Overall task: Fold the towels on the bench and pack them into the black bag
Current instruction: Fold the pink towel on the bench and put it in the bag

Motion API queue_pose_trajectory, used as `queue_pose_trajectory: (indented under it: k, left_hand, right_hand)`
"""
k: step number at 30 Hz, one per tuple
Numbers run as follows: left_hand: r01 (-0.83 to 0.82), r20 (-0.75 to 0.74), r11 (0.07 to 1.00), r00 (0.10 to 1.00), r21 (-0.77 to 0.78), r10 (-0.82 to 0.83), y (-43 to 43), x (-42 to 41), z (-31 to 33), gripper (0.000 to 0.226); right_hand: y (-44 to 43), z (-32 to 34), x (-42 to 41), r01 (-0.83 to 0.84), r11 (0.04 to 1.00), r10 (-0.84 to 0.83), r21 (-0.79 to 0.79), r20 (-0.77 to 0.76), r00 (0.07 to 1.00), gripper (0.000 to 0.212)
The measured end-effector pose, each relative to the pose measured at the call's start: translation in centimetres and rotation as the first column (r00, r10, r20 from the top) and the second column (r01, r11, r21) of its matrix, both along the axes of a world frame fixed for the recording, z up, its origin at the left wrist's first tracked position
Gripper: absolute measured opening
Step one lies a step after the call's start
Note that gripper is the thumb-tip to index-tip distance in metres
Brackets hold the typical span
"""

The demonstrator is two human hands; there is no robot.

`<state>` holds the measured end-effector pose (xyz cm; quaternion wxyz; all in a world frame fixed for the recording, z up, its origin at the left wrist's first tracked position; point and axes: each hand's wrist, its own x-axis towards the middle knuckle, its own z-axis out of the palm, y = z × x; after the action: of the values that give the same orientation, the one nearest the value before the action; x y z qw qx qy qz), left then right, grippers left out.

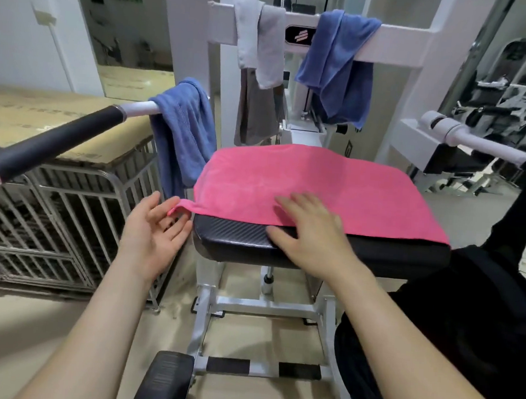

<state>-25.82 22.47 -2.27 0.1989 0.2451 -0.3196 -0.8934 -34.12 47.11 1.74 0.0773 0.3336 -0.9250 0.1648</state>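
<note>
A pink towel [334,185] lies spread flat over the black padded bench seat [237,236]. My right hand [309,230] rests flat on the towel's near edge, fingers straight. My left hand [154,229] is palm up beside the seat's left corner, fingers relaxed, touching the pink corner that sticks out there. A blue towel [182,131] hangs over the left handle bar. Another blue towel [339,67] and a white-grey towel [260,43] hang over the white crossbar behind. The black bag [464,322] hangs at the right, below the bench.
The white machine frame [400,40] rises behind the seat. A black-gripped handle bar [51,144] crosses the left. A metal cage [51,231] topped with cardboard stands at the left. A footrest bar [262,367] sits low in front.
</note>
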Motion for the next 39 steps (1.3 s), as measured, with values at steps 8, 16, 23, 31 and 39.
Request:
queue_pose_trajectory:
  k: [8, 16, 23, 31, 39]
  left_hand:
    - [-0.256, -0.001, 0.955, 0.966, -0.152, 0.259, 0.5, -0.9, 2.4, 0.027]
    - [-0.416, -0.08, 0.898, 0.9, 0.14, 0.429, -3.5, 3.4, 1.2, 0.036]
    - [-0.279, -0.174, 0.959, 0.948, -0.048, 0.267, -2.8, 3.0, 3.5, 0.028]
    - [-0.065, -0.246, 0.625, 0.947, -0.778, -0.208, 8.5, -4.9, 11.5, 0.045]
    - [0.171, 0.38, -0.437, 0.807, -0.883, -0.453, 21.6, -11.2, 5.1, 0.033]
  right_hand:
    - [-9.2, 0.2, 1.6, -0.194, 0.98, 0.191, -0.035, -0.07, 0.979, 0.049]
    - [-14.0, -1.9, 5.2, -0.278, 0.95, 0.237, -0.143, -0.247, 0.94, 0.01]
    - [-12.2, -0.7, 6.4, -0.331, 0.888, 0.357, -0.318, 0.023, 0.934, 0.029]
    - [-0.2, 2.4, 0.3, 0.251, 0.804, -0.048, -0.539, 0.361, 0.931, 0.026]
    - [12.1, 1.0, -1.9, 0.449, 0.866, -0.399, -0.22, 0.237, 0.886, 0.043]
